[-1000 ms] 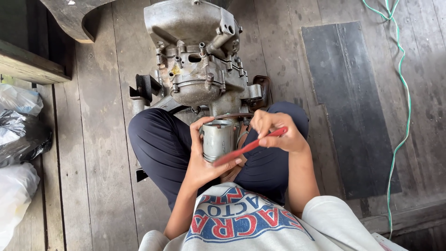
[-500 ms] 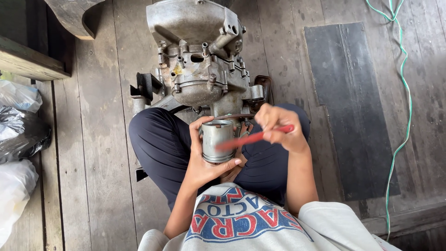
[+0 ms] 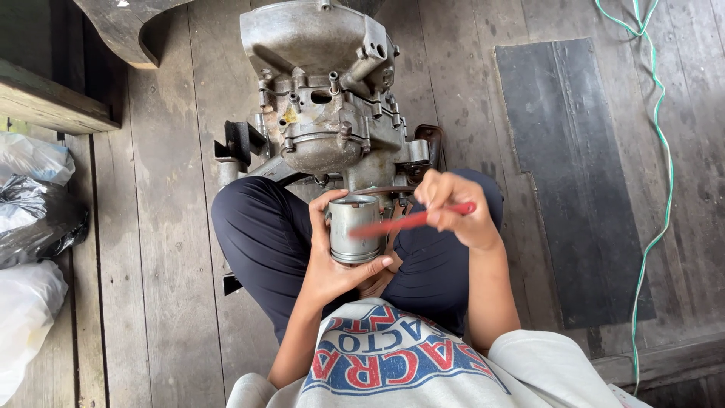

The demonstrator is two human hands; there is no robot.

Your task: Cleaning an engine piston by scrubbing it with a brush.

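Note:
My left hand (image 3: 332, 264) is wrapped around a grey metal piston (image 3: 353, 227), held upright above my lap with its open end up. My right hand (image 3: 453, 208) pinches a thin red stick-like tool (image 3: 404, 222) whose tip lies across the piston's side; the tool looks blurred. Just beyond both hands a large grey engine block (image 3: 325, 106) stands on the wooden plank floor between my legs, which are in dark trousers (image 3: 260, 242).
A dark mat (image 3: 574, 174) lies on the planks to the right, with a green cord (image 3: 664, 151) running along its far side. Plastic bags, black (image 3: 38, 227) and white (image 3: 26, 317), sit at the left edge. A wooden beam (image 3: 53, 106) is at the upper left.
My right hand has lifted slightly and moved the red tool against the piston, from slanting below it to lying across its side. The left hand keeps holding the piston in about the same place.

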